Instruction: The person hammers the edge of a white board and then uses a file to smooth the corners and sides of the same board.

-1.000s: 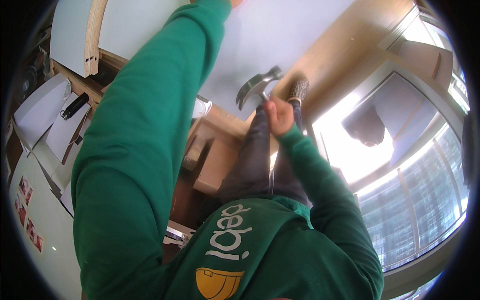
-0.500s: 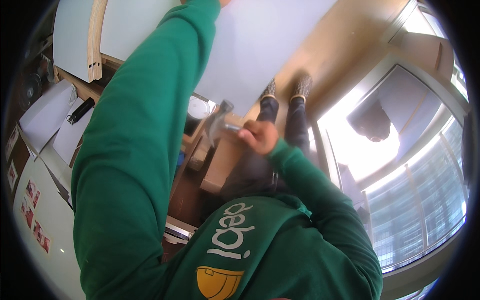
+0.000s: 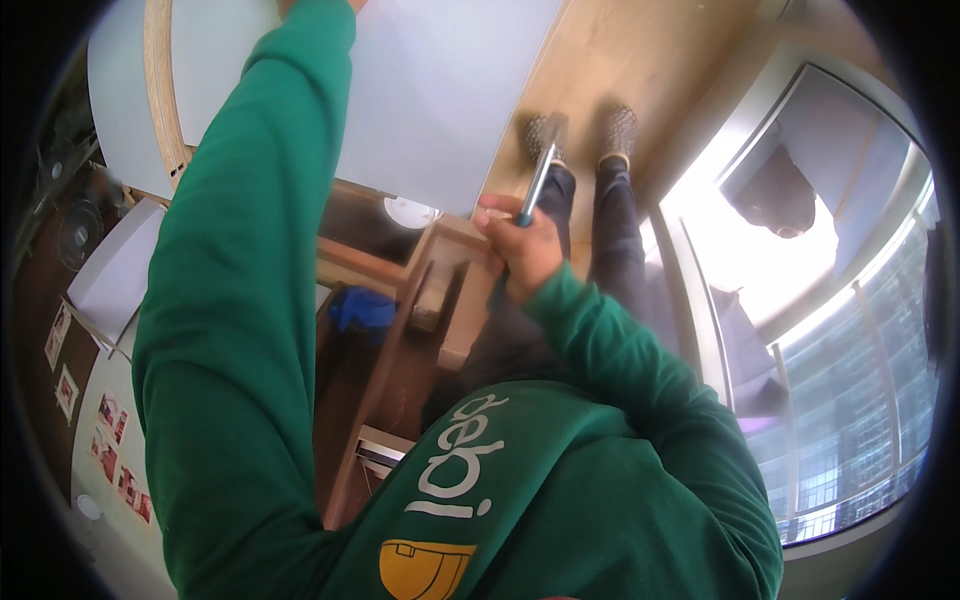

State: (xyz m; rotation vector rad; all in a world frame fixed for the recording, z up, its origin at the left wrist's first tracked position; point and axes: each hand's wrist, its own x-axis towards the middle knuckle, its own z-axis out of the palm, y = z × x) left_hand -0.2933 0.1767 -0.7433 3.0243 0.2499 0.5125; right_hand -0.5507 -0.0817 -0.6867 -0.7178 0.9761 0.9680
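- Hammer (image 3: 538, 165) sits in the right hand (image 3: 525, 252), whose fingers are wrapped tight around the dark grip; the metal shaft runs up and away from the fist toward the far floor.
- Hammer head is blurred and lies over a shoe, so its shape is hard to make out.
- Left hand is almost wholly cut off at the top edge; only the green sleeve (image 3: 240, 300) reaches up to it, so whether it is open or closed I cannot tell.
- White panel (image 3: 440, 90) fills the far middle, and the left arm reaches across it; its far end is out of the picture.
- Curved plywood edge (image 3: 160, 100) runs down the panel's left side, partly behind the sleeve.
- Two shoes (image 3: 618, 130) and dark trouser legs show just right of the hammer on the wooden floor (image 3: 620, 50).
- Wooden frame pieces (image 3: 400, 330) lie below the panel, partly hidden by the green sweatshirt.
- Blue thing (image 3: 362, 308) among them is too dim to name.
- Window area at right is overexposed.
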